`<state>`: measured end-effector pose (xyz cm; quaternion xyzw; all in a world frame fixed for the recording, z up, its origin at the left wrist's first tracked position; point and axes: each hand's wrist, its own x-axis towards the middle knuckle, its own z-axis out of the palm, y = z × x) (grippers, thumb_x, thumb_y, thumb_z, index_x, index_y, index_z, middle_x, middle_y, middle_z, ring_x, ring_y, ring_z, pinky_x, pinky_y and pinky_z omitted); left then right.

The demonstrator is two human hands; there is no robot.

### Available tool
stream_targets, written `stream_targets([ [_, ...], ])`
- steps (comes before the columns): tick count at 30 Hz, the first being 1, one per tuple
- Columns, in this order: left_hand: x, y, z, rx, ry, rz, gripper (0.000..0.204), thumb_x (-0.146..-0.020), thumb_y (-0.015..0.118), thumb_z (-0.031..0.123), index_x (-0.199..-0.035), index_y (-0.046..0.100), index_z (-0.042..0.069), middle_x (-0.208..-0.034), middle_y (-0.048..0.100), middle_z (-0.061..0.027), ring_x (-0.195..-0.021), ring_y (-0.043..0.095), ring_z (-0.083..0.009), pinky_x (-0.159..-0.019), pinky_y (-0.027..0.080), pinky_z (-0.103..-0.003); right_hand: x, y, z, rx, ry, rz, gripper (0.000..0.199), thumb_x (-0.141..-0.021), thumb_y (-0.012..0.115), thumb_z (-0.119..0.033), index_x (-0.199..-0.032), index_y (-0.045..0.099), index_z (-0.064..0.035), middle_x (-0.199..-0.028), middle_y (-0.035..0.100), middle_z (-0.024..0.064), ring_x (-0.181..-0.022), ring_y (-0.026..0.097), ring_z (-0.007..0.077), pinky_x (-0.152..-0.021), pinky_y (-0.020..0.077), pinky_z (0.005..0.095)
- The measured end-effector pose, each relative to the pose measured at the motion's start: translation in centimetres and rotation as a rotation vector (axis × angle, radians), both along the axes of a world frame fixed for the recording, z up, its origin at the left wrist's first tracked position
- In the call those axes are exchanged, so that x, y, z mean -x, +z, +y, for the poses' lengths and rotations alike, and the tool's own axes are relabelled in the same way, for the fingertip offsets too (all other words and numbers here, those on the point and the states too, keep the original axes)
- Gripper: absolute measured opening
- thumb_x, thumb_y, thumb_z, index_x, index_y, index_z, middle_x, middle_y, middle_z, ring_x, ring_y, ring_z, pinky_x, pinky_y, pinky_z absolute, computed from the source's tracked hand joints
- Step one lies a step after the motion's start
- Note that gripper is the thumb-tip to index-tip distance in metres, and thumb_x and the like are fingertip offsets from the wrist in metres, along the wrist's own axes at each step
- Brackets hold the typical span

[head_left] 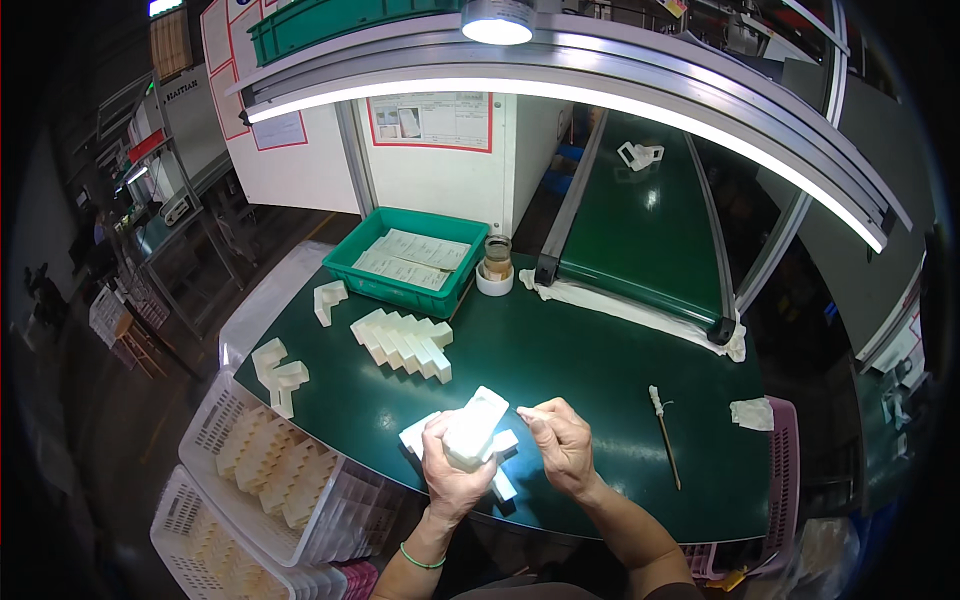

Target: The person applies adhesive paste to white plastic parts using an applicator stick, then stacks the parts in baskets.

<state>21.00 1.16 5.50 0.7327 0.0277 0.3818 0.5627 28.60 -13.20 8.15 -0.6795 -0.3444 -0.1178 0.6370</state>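
Near the table's front edge, my left hand [450, 485] is closed around a white plastic part [478, 418], which is bright under the lamp and has a recessed upper end. My right hand [562, 445] is just to the right, with thumb and fingers pinched together. Whatever sits in that pinch is too small to make out. Under and beside the held part lie more white plastic pieces [504, 487], partly hidden by my left hand. Farther off to the left, a nested row of white angled parts [402, 343] rests on the green table [590, 370].
Loose white parts [280, 375] lie at the left edge. Behind are a green tray [400, 297] with printed sheets, and a jar [497, 258] in a white holder. A thin stick [668, 445] and folded cloth [752, 414] lie right. A conveyor [645, 230] stands behind; crates [215, 410] left.
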Motion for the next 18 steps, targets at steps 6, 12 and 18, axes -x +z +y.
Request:
stream_targets([
  [6,1.0,-0.7,-1.3,-0.422,0.110,-0.120,0.060,-0.055,0.071,0.001,-0.110,0.050,0.003,-0.106,0.057,-0.0151,-0.097,0.056,-0.0316,-0.087,0.042,-0.040,1.0,-0.3,-0.9,-0.001,-0.023,0.080,0.010,-0.077,0.073,-0.007,-0.082,0.066,-0.0016,-0.082,0.054,0.0056,-0.060,0.049,0.0076,-0.049,0.0400,0.0221],
  [12,1.8,-0.1,-1.6,-0.562,0.124,-0.192,0.058,-0.055,0.073,0.002,-0.109,0.050,0.003,-0.106,0.056,-0.0156,-0.093,0.057,-0.0314,-0.085,0.043,-0.039,1.4,-0.7,-1.8,0.013,-0.068,0.084,0.013,-0.078,0.073,-0.008,-0.076,0.062,-0.0006,-0.083,0.054,0.0054,-0.060,0.050,0.0073,-0.049,0.0403,0.0208],
  [18,1.5,-0.3,-3.7,0.455,-0.255,-0.025,0.061,-0.069,0.076,0.011,-0.117,0.040,0.002,-0.109,0.050,-0.0127,-0.098,0.054,-0.0235,-0.085,0.045,-0.035,3.4,-2.0,-2.2,-0.112,0.379,0.375,0.012,-0.081,0.070,-0.007,-0.087,0.063,-0.0014,-0.084,0.059,0.0061,-0.064,0.053,0.0087,-0.059,0.0434,0.0217],
])
